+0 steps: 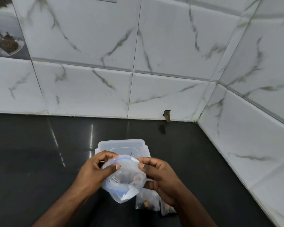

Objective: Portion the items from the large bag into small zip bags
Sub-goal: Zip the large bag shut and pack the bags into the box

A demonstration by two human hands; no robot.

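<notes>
large bag (123,181) held over counter (39,169), zip edge at 12 o'clock, runs 9-to-3 | our left hand (97,169) pinches its 9 end, right hand (156,172) its 3 end, fingers curled | two filled small zip bags (147,201) at 5 | both hands equally near; we judge parting the zip comes next

A clear plastic zip bag (121,181) carries a blue seal stripe; behind it, a translucent white plastic box (121,145) on glossy black counter (31,153); white grey-veined marble tiles (170,46) far.

Quick count: two hands, left (95,169) and right (161,176), one large bag (123,182) between them, two small zip bags (147,201) (167,208) with stuff in them, and one clear plastic container (121,145) behind.
</notes>
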